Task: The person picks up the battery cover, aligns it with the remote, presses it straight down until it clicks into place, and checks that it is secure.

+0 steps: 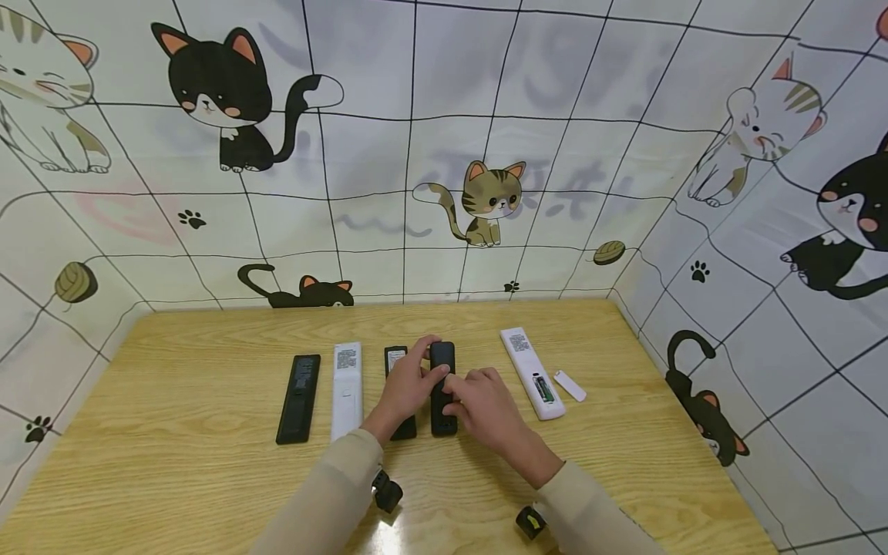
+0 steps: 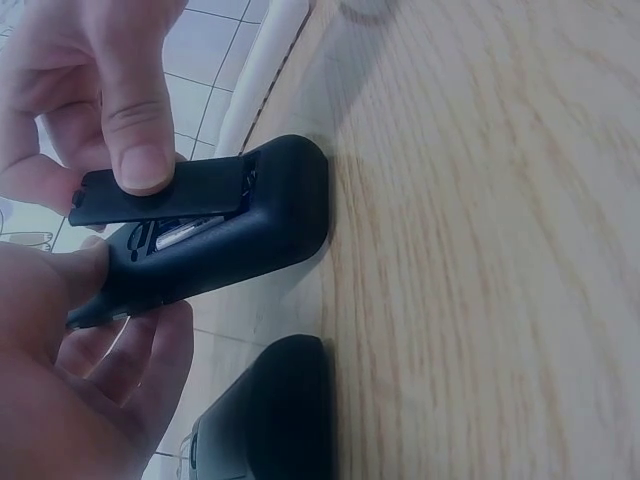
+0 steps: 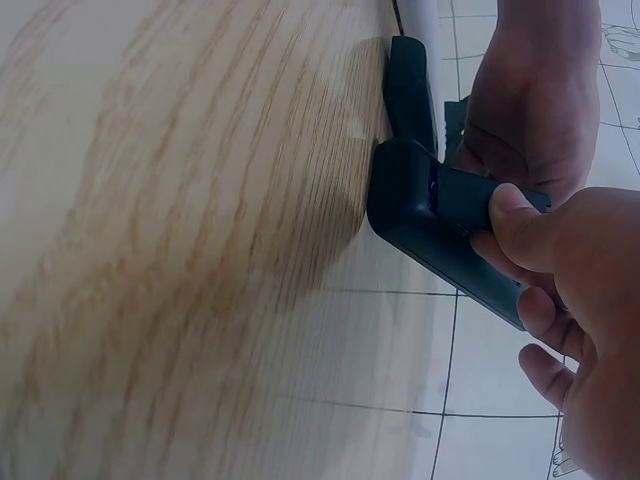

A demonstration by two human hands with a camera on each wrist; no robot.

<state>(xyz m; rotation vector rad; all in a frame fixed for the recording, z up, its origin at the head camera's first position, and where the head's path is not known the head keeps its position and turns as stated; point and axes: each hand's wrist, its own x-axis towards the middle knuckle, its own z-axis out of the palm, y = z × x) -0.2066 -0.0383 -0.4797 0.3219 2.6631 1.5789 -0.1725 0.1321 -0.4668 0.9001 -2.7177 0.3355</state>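
A black remote control (image 1: 444, 424) lies face down on the wooden table, and my left hand (image 1: 408, 385) grips its far end between thumb and fingers. My right hand (image 1: 486, 405) pinches the black battery cover (image 2: 205, 190), with the thumb flat on top. One end of the cover meets the compartment's edge in the left wrist view; the other is tilted up. Under it, a battery (image 2: 190, 232) shows in the compartment. Another black remote (image 1: 404, 428) lies just left, partly hidden by my left hand.
Further left lie a white remote (image 1: 347, 393) and a black remote (image 1: 298, 401). On the right is a white remote (image 1: 530, 374) with its battery compartment uncovered, a small white cover (image 1: 570, 385) beside it. Cat-printed cloth (image 1: 375, 169) walls the table's back and sides.
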